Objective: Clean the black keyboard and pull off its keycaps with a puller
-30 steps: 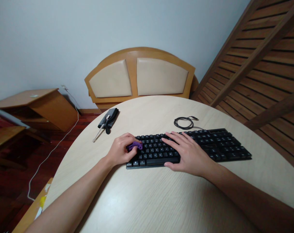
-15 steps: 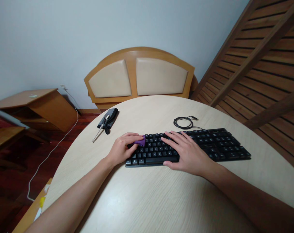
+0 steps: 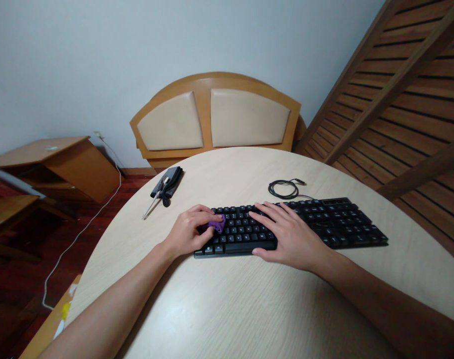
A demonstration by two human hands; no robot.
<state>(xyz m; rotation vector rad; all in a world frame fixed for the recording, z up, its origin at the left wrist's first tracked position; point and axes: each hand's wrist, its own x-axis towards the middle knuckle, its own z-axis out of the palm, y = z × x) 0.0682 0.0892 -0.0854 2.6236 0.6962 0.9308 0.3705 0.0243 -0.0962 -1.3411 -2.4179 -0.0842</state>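
Note:
A black keyboard (image 3: 339,222) lies across the pale round table (image 3: 230,304). My left hand (image 3: 189,230) is closed on a small purple cloth (image 3: 216,224) and presses it onto the keys at the keyboard's left end. My right hand (image 3: 290,234) lies flat on the middle of the keyboard, fingers stretched out and pointing left, holding it down. Part of the cloth is hidden inside my left fingers.
The keyboard's coiled black cable (image 3: 285,189) rests behind it. A dark pouch with small tools (image 3: 166,185) lies at the table's far left. Beyond the table stand a padded headboard (image 3: 214,117), slatted wooden frames (image 3: 406,89) at the right and a low wooden cabinet (image 3: 62,164) at the left.
My left hand has rubbed the purple cloth over the left keys, forward and then slightly back toward me. The right hand and the keyboard have stayed nearly still.

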